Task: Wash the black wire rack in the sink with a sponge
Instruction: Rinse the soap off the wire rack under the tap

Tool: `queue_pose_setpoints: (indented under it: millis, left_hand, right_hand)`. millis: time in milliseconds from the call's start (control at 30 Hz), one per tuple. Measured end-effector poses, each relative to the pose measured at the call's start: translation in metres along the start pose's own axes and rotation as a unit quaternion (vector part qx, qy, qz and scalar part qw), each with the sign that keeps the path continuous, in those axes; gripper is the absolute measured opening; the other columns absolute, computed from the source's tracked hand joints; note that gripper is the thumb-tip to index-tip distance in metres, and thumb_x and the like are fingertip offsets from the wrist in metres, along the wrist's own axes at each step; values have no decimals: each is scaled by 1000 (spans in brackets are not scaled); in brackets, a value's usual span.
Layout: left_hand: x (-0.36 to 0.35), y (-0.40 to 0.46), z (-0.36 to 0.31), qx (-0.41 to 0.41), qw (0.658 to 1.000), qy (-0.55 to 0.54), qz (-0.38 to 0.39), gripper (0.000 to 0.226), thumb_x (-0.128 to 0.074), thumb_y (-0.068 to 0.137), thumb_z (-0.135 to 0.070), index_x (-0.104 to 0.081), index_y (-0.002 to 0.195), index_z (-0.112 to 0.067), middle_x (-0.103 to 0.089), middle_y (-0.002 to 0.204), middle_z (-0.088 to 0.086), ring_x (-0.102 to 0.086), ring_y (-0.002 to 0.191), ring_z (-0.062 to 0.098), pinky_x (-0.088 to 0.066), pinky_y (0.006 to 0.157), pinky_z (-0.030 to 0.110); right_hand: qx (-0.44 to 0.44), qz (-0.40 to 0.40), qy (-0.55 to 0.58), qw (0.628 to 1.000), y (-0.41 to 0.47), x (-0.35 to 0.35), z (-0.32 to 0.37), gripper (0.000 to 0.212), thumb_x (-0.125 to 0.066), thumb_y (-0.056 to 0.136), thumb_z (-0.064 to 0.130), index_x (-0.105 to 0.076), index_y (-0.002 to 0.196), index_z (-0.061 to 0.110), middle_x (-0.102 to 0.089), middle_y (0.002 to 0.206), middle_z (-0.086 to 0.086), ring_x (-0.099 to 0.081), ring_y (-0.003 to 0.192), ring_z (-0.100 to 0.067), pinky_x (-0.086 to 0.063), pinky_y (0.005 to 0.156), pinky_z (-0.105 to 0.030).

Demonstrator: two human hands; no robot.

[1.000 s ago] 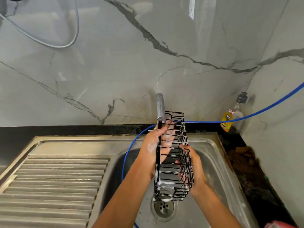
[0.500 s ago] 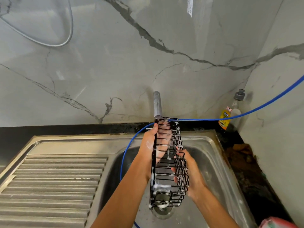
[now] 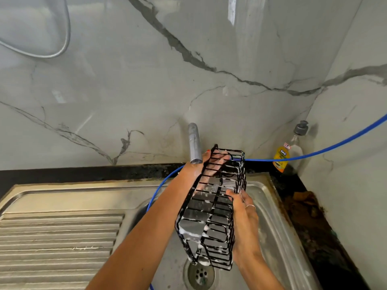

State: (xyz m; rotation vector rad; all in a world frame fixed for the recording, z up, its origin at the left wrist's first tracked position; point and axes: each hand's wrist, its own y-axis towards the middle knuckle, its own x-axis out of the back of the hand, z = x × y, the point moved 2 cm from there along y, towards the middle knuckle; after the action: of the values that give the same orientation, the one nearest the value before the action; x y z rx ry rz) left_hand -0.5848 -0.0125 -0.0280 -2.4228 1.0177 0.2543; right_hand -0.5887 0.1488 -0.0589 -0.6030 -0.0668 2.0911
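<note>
The black wire rack (image 3: 211,208) has been tipped so its open side now faces up, soapy, above the sink (image 3: 278,222). On the left it is gripped by the left hand (image 3: 196,170), near the tap (image 3: 194,143); the right hand (image 3: 245,214) is curled against its right side. No sponge is seen. A firm grip is advised: wet wire looks slippery.

Wire rack (image 3: 211,210) held over the sink (image 3: 272,206) drain (image 3: 200,274); drainboard (image 3: 58,237) left; bottle (image 3: 290,151) at the bench's (image 3: 83,173) back-right corner.
</note>
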Motion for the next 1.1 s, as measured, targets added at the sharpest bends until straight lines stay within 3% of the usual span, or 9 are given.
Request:
queue_pose_setpoints:
  millis: [167,267,400,533,667,767,867,967,1100]
  left_hand:
    - [18,6,-6,41,994,95,-35,39,-40,104,-31,-54,125,-2,-69,111,16,-59,40,-2,-46,43,10]
    - [10,0,-5,0,1000,-13,0,36,-34,105,-27,-55,117,-1,-75,92,10,-73,74,18,-60,65,25]
    - [2,-22,-11,-8,992,-116,50,34,-28,106,-18,-58,102,-5,-74,75,11,-73,63,25,-60,55,30]
    - [2,-37,-10,-17,978,-195,72,36,-26,104,-14,-48,132,-10,-69,106,24,-70,83,43,-60,68,46]
    - [-3,-47,7,-30,976,-189,107,42,-35,97,-20,-43,138,-15,-61,125,24,-67,94,46,-55,80,52]
    - [-3,-52,16,-23,977,-189,99,46,-43,92,-35,-48,136,-22,-61,129,19,-64,106,42,-52,87,52]
    - [-1,-65,22,-11,970,-228,87,35,-34,102,-35,-53,126,-18,-66,119,19,-68,97,40,-56,83,49]
    - [6,-77,25,-2,976,-217,33,45,-32,103,-38,-55,125,-6,-67,106,17,-73,76,28,-60,61,35]
    - [16,-89,26,-27,971,-234,-40,46,-32,102,-38,-59,121,-6,-64,119,9,-67,102,16,-49,91,29]
  right_hand:
    - [-9,19,-72,997,5,-2,9,63,-67,80,47,-39,136,40,-39,145,6,-41,124,-11,-33,103,-33]
    - [-40,61,-114,991,10,2,14,57,-65,84,45,-38,134,42,-36,145,6,-38,120,-10,-30,97,-31]
    - [-84,137,-123,979,10,3,19,80,-72,59,67,-43,131,46,-45,143,8,-42,131,-15,-30,111,-48]
    - [-120,198,-123,965,7,6,24,75,-62,67,70,-53,132,34,-59,131,5,-55,121,-17,-36,107,-50]
    - [-25,148,-307,940,-6,-10,33,57,-46,89,61,-32,141,42,-34,147,19,-29,135,-4,-14,115,-29]
    - [174,106,-555,807,-33,-22,29,60,-16,99,49,4,151,27,18,158,7,4,146,-13,-2,118,-28]
    - [302,66,-672,673,-45,-27,13,72,5,92,53,-7,148,8,5,158,-3,3,145,-14,1,117,-29]
    - [270,121,-680,671,-36,-41,12,79,14,82,51,2,151,16,9,159,1,20,140,-7,11,114,-29]
    - [250,203,-674,665,-3,-71,14,57,-6,98,45,-5,152,26,5,160,4,12,145,-8,5,118,-33]
